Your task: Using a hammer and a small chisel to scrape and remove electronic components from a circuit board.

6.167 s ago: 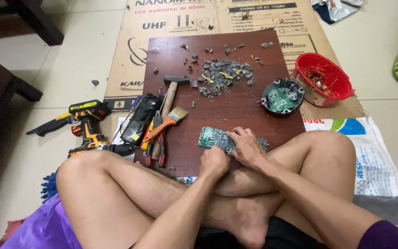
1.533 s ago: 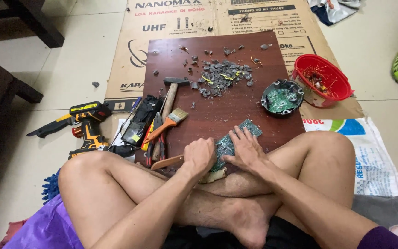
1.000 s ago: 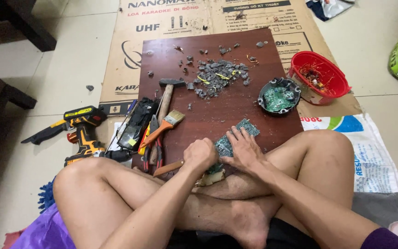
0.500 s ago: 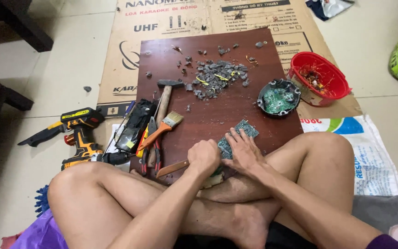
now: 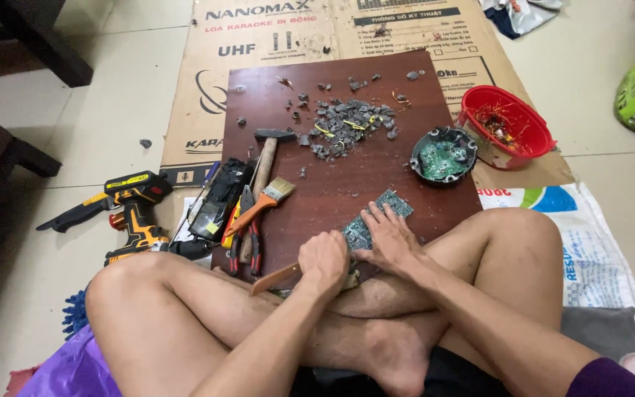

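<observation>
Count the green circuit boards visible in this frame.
2. One rectangular circuit board lies on the wooden board under the right hand; one round circuit board sits in a black housing beside the red basket. Others may be hidden.

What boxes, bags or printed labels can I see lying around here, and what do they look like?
Flattened cardboard box: under the brown board, tan with dark print.
Woven sack: on the floor by the right knee, white with blue, green and red print.
Drill label: yellow strip on the black drill, left.
</observation>
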